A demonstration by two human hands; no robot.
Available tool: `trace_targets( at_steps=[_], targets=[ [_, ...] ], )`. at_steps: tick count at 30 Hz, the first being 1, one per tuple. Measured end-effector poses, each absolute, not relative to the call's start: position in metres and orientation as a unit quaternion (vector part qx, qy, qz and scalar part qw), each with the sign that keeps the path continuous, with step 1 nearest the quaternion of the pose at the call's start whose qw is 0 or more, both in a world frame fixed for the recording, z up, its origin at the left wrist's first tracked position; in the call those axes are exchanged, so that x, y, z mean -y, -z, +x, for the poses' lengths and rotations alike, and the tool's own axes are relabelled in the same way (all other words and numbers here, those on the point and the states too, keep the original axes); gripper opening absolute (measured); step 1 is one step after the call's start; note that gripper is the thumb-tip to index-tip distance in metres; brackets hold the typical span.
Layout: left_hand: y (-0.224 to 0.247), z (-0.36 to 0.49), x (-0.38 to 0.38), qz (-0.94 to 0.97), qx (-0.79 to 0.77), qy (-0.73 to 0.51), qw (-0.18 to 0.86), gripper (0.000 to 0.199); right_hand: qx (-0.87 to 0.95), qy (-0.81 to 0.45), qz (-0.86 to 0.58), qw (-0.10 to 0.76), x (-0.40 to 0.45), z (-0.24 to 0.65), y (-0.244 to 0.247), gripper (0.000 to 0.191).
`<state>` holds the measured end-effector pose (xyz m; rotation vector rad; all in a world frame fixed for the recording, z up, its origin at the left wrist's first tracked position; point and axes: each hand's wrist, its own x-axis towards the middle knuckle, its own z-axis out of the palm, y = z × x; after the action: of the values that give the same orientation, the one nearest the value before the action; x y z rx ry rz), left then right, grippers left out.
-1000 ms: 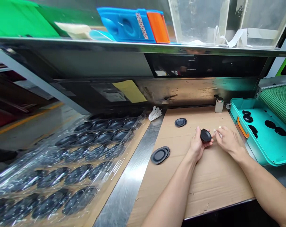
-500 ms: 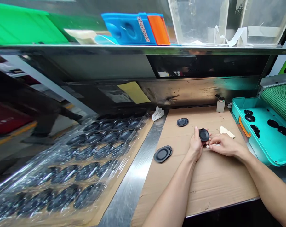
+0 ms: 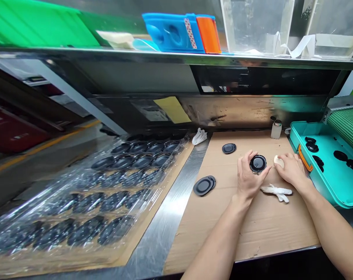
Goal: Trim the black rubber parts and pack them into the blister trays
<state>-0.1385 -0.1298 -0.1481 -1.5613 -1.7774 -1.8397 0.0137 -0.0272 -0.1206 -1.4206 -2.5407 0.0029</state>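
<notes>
**Holding and Moving the Round Black Part**

Our left hand (image 3: pixel 249 175) holds the round black part (image 3: pixel 258 163) near its rim, thumb and fingers spread around opposite sides, ridged face up. The fingers of our right hand (image 3: pixel 293 168) are curled over a cream pad (image 3: pixel 278 161); we cannot tell whether they pinch it or only press on it.

We judge the part light and fairly stiff, with a smooth face that may slip or mark. We take hold by the outer rim and avoid pressure on the centre. We judge the pad soft enough to dent under a hard pinch.

A crumpled white cloth (image 3: pixel 277 191) lies just nearer to us than the pad; we rate it as limp. Two overlapping black discs (image 3: pixel 203 186) and a further disc (image 3: pixel 229 148) rest to the left on the cardboard (image 3: pixel 252 233). Cardboard shows between these discs and our left hand, giving room for level movement.

On the right, the teal tray (image 3: pixel 339 182) and its orange latch (image 3: pixel 305 158) limit the right wrist. Beyond the hands stands a small bottle (image 3: pixel 276 130); we allow it clearance. The shelf edge (image 3: pixel 165 57) limits high lifts.
</notes>
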Motion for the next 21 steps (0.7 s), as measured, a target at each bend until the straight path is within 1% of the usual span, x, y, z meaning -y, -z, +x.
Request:
trace_targets(
  at_steps=[3,7,10,11,12,14,15,17,18,19,21],
  targets=[
    [0.144,-0.138,0.133,-0.497,0.588,0.638,0.017,0.077,0.871,-0.002,-0.485,0.080,0.025,0.014,0.125,0.036],
    [0.138,-0.136,0.136,-0.443,0.579,0.677,-0.101,0.074,0.873,-0.001,-0.481,0.082,0.026,0.013,0.128,0.035],
    [0.133,-0.131,0.136,-0.425,0.574,0.686,-0.139,0.071,0.871,-0.001,-0.483,0.088,0.025,0.012,0.130,0.035],
    [0.130,-0.130,0.137,-0.427,0.577,0.683,-0.138,0.065,0.871,-0.001,-0.483,0.091,0.024,0.013,0.131,0.036],
    [0.128,-0.130,0.139,-0.433,0.583,0.674,-0.135,0.054,0.871,-0.001,-0.483,0.093,0.022,0.013,0.132,0.036],
    [0.124,-0.137,0.146,-0.445,0.609,0.644,-0.130,0.027,0.869,0.001,-0.485,0.096,0.019,0.013,0.135,0.036],
    [0.122,-0.144,0.153,-0.446,0.629,0.624,-0.124,0.026,0.867,0.001,-0.488,0.097,0.017,0.012,0.136,0.037],
    [0.121,-0.166,0.174,-0.435,0.678,0.584,-0.102,0.041,0.865,-0.002,-0.491,0.101,0.014,0.010,0.139,0.038],
    [0.121,-0.181,0.188,-0.423,0.703,0.566,-0.082,0.045,0.865,-0.005,-0.491,0.104,0.014,0.009,0.140,0.037],
    [0.123,-0.197,0.202,-0.410,0.728,0.547,-0.056,0.047,0.865,-0.008,-0.491,0.109,0.014,0.009,0.141,0.037],
    [0.128,-0.232,0.228,-0.384,0.775,0.502,0.000,0.043,0.865,-0.009,-0.488,0.115,0.016,0.008,0.141,0.033]
  ],
)
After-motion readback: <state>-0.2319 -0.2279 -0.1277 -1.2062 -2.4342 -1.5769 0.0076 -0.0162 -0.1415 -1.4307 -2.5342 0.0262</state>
